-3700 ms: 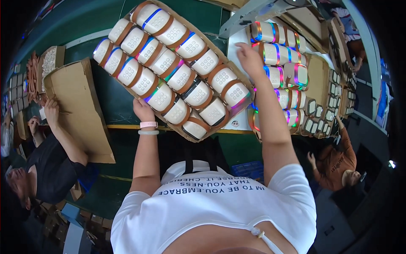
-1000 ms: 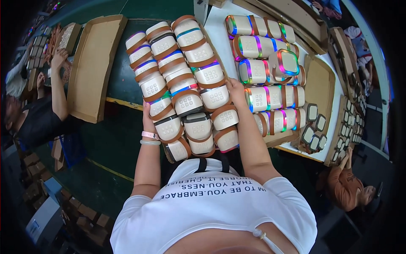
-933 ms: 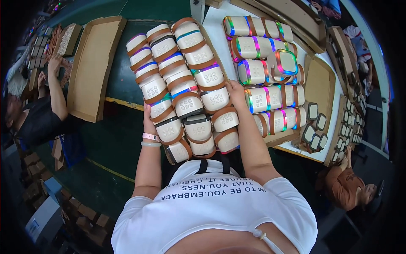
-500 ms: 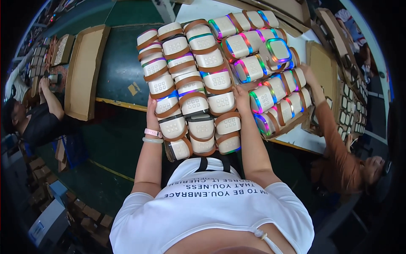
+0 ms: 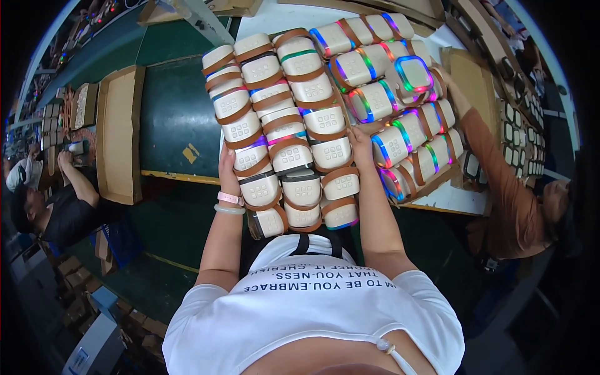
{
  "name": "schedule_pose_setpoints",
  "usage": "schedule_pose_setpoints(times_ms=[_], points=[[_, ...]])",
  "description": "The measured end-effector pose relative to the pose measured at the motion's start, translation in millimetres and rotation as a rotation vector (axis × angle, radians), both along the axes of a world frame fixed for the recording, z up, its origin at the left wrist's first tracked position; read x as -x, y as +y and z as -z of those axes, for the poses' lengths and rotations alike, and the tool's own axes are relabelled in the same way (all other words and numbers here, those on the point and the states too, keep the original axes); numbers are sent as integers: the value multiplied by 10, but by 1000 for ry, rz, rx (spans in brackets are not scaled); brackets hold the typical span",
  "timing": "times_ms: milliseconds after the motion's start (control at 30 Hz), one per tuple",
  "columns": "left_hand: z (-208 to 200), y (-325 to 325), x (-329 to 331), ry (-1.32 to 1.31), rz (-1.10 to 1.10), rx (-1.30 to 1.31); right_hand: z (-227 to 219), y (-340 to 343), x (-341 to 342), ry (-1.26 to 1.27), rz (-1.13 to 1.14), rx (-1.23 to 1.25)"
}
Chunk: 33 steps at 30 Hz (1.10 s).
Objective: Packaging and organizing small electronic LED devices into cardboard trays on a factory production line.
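In front of my body is a tray load of cream portable speakers [image 5: 289,156] with brown straps, button pads and some lit coloured bands, packed in three rows. My left hand [image 5: 227,161] is closed on the load's left side, fingers partly hidden under it. On the opposite side, my right hand [image 5: 360,142] grips the edge between this load and a second one. That second cardboard tray of lit speakers [image 5: 369,103] lies right alongside on the white table, with one speaker [image 5: 412,75] resting on top of the others.
A co-worker's arm [image 5: 484,140] reaches to the second tray's right side. Flat cardboard boxes [image 5: 119,134] stand on the green table [image 5: 178,106] at left, where another person [image 5: 59,206] sits. More trays of devices [image 5: 522,134] are at far right. A metal post [image 5: 201,25] rises at the back.
The load stays between my hands, while the green table and left-hand boxes have shifted down and slightly left in view. Coloured lights on the speakers have changed.
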<state>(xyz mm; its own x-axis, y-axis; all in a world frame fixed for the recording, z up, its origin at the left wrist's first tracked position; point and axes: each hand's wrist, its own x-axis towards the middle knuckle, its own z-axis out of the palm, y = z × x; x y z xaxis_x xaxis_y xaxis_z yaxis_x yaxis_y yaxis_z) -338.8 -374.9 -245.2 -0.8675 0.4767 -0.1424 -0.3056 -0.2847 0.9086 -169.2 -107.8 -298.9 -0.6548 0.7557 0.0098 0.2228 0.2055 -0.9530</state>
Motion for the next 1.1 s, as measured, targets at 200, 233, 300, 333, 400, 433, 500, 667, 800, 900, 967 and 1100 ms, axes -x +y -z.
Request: schedule_pose_setpoints(times_ms=[200,233,300,333,400,433,500,667,800,900,967,1100], points=[[95,95,424,-131,129,36,189,-42,-35,-150,156,103],[19,136,492,-161,137,41,135,-54,-39,-179,164,107],[-85,282,695,-186,198,102,64,-84,-36,-35,214,354],[-109,358,781,-224,232,95,60,-114,-7,-49,230,350],[35,425,950,-222,255,99,111,-190,115,19,315,354],[64,477,1025,-207,276,104,127,-165,105,58,371,350],[169,493,1198,-164,296,130,350,-138,175,-3,441,213],[203,436,1713,-128,310,147,323,-253,770,10,514,187],[45,466,2082,-80,318,231,344,-331,1196,-76,515,200],[51,388,2252,-37,241,400,-126,-372,1362,-101,449,396],[-77,445,2261,-14,255,480,-217,-220,1204,-180,335,426],[-154,228,2253,80,99,697,-857,114,523,-19,51,-18]])
